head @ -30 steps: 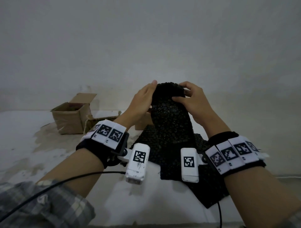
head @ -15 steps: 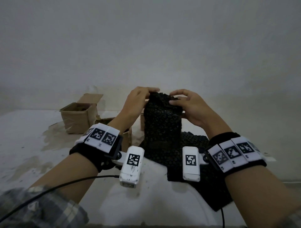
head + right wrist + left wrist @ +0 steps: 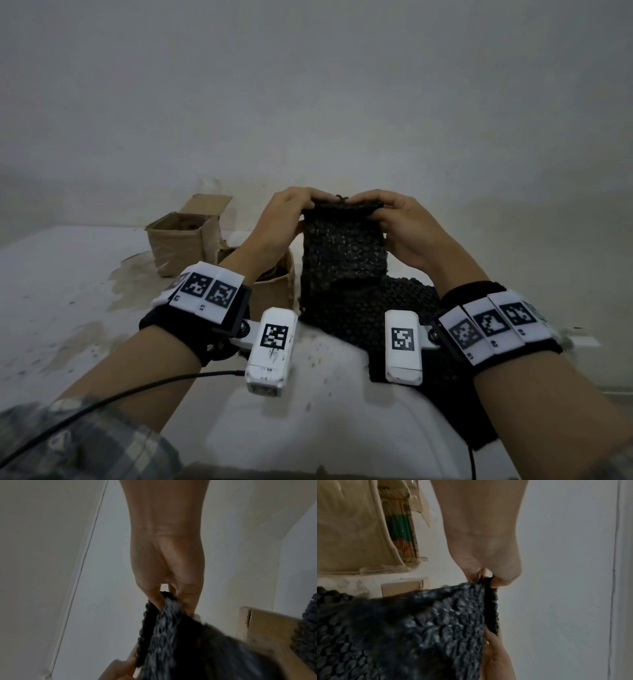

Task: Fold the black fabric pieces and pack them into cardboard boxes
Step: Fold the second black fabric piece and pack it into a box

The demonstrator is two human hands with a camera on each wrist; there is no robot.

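A black bumpy fabric piece (image 3: 342,253) hangs folded in front of me, held up by its top edge. My left hand (image 3: 291,219) pinches its top left corner, and my right hand (image 3: 394,222) pinches its top right corner. The left wrist view shows the fabric (image 3: 436,622) caught between thumb and fingers of the left hand (image 3: 488,580). In the right wrist view the right hand (image 3: 169,601) pinches the fabric (image 3: 164,622) too. More black fabric (image 3: 404,308) lies spread on the white table below. An open cardboard box (image 3: 274,287) stands just left of the hanging piece.
A second open cardboard box (image 3: 181,246) stands further back left, flap raised. The white table (image 3: 68,308) is stained and speckled with dark crumbs. A grey wall rises right behind. Another cardboard edge (image 3: 257,626) shows behind the fabric. A black cable (image 3: 137,394) runs under my left forearm.
Both hands shifted from the fabric's front face to its top edge and now pinch the two upper corners. The hanging piece looks shorter and squarer than before.
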